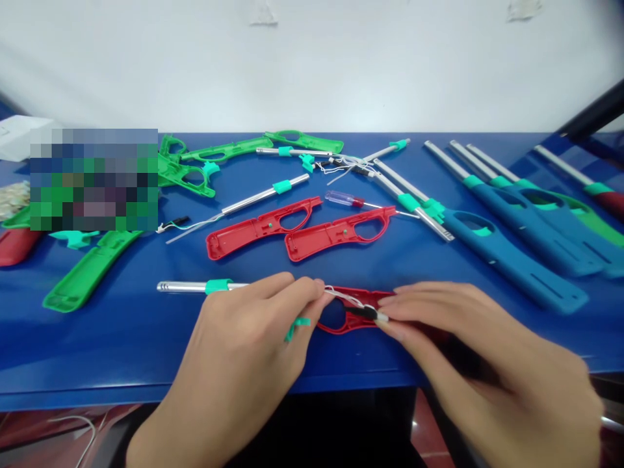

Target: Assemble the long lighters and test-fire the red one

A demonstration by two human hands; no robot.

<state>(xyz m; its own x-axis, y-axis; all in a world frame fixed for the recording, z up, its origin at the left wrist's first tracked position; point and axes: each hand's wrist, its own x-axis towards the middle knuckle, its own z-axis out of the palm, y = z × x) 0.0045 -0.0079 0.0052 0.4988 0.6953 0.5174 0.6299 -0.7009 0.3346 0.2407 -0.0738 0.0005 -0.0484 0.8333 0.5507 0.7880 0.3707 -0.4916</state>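
Observation:
My left hand (263, 331) is closed at the inner end of a metal lighter tube (185, 286) that has a teal collar (218, 286). A teal plastic piece (297, 327) pokes out beneath its fingers. White wires (348, 297) run from those fingertips to a small black igniter (361, 312) with a white end. My right hand (468, 351) pinches the igniter by that end. Both hands are over a red lighter handle half (341, 328), lying open side up near the table's front edge. Its right part is hidden by my right hand.
Two red handle halves (253, 231) lie behind my hands, beside a screwdriver (344, 198). Several green halves (92, 273) are at left. Loose tubes with wires (266, 195) lie farther back. Assembled blue lighters (511, 260) fill the right side. A white wall (312, 71) stands behind.

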